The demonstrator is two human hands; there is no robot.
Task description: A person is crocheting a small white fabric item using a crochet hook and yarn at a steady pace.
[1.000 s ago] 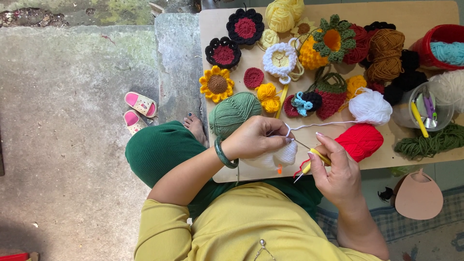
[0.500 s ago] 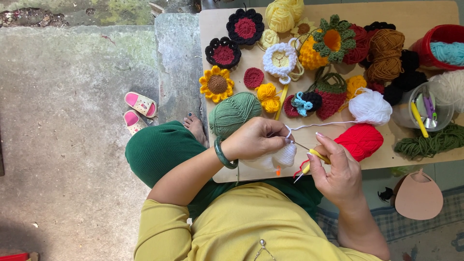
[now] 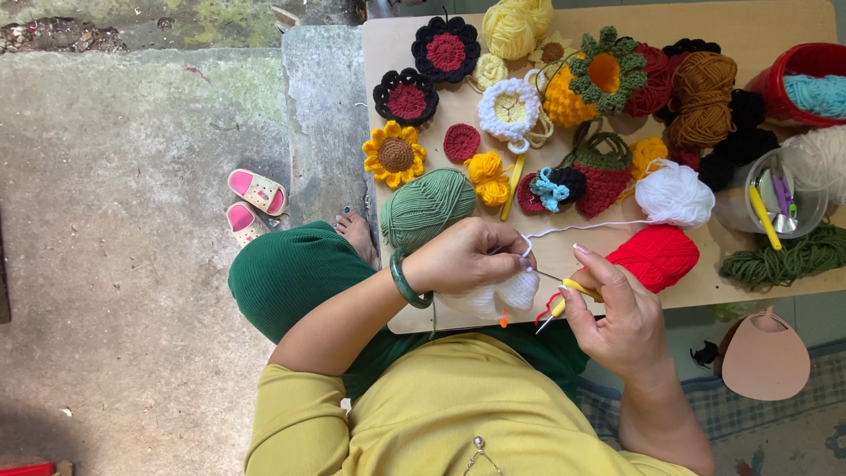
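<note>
Our right hand (image 3: 617,313) has its fingers closed around a yellow-handled crochet hook (image 3: 568,293), whose metal tip points toward our left fingers. Our left hand (image 3: 467,257), with a dark green bangle (image 3: 407,282) at the wrist, pinches a small white crocheted piece (image 3: 498,295); the piece hangs just below those closed fingers, at the near edge of the low wooden board (image 3: 767,22). A strand of white yarn (image 3: 573,227) runs from our left fingertips away to a fluffy white yarn ball (image 3: 674,194), well beyond our right fingers. Just past our right fingertips lies a red yarn ball (image 3: 656,256). Just beyond our left knuckles sits a sage green yarn ball (image 3: 427,207). Farther out from our left fingers we see a yellow crocheted sunflower (image 3: 395,156) and two black-and-red crocheted flowers (image 3: 445,48). Far from our right fingers stands a clear plastic cup of hooks (image 3: 780,194), and beyond it a red tub with blue yarn (image 3: 806,79).
</note>
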